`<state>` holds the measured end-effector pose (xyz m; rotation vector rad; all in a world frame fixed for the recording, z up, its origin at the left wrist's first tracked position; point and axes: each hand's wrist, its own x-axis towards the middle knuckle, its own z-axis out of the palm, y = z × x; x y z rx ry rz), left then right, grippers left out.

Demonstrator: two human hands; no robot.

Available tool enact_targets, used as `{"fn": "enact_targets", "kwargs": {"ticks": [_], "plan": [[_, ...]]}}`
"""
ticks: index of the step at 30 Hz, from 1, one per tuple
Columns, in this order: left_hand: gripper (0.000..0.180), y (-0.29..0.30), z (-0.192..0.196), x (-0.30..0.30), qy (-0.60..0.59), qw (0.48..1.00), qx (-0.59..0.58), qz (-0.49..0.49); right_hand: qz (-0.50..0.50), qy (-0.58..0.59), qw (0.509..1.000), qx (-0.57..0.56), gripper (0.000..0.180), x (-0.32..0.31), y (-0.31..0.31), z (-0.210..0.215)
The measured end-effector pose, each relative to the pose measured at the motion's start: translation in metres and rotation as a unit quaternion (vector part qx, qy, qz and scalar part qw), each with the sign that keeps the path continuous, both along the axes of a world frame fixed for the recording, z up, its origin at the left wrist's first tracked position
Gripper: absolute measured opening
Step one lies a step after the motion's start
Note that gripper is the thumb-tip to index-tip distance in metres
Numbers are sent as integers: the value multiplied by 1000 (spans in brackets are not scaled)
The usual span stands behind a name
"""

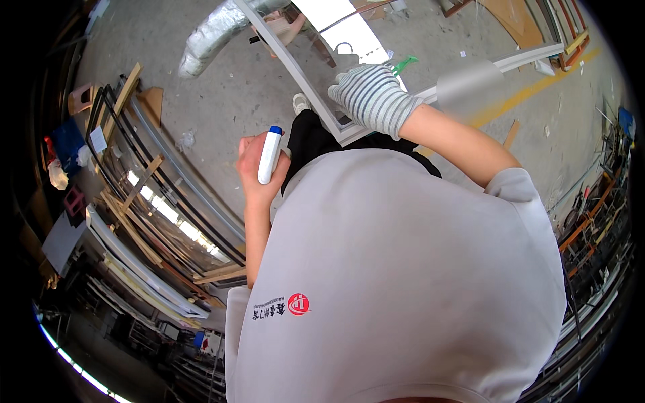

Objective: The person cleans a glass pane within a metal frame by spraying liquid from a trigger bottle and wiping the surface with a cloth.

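My bare left hand is closed around a slim white handheld thing with a blue end; its exact kind is unclear. That end points away from me. My right hand, in a grey striped glove, is closed over the near corner of a light-grey window frame. The glove hides what its fingers hold. Just beyond the knuckles, a bright green piece sticks out. One side of the frame runs off to the far left, the other to the right, close in front of my legs.
A silver foil duct lies on the concrete floor ahead. To the left are stacked dark frames and wooden strips, with white profiles nearer. Long metal bars and other stock line the right side. A yellow line crosses the floor.
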<state>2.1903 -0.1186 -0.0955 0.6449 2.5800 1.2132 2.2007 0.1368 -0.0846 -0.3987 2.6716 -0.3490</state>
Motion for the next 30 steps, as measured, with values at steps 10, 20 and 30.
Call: {"fn": "enact_targets", "kwargs": {"ticks": [10,20,30], "plan": [[34,-4,-4,-2,3,1000,0,-10,-75,32,992,-97,27,8,7,-15],[33,1,-2,-5,3,1000,5,-25,-3,10,1000,-17,21,3,1,-15],[32,-7,-6,1,3,1000,6,-23,-11,2,998,-64,19,0,11,-12]]}}
